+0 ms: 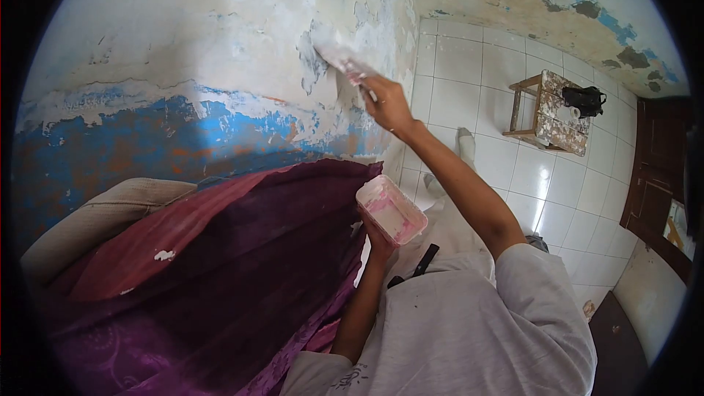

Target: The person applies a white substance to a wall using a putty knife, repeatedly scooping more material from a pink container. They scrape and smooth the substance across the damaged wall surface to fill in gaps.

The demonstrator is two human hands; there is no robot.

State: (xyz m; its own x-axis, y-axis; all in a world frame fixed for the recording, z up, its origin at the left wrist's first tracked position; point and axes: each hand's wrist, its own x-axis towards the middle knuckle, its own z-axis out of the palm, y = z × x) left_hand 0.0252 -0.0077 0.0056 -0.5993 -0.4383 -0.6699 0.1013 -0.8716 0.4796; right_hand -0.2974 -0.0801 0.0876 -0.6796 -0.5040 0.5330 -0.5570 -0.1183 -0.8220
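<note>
My right hand [387,105] is closed round a scraper [353,70] smeared with white and pink, its blade against the peeling wall [249,37]. Grey bare patches show beside the blade. Lower down, my left hand [378,238] grips a rectangular tub [392,210] from beneath and the side, tilted so its inside shows. Whitish paste with pink stains coats the tub. Part of the left hand is hidden behind it.
Purple and red cloth [242,279] covers something on the left, beside a rolled beige mat [110,216]. A paint-spotted stool [557,117] holds a black bag [584,100] on the tiled floor [506,161]. A brown wooden door [653,169] is at the right.
</note>
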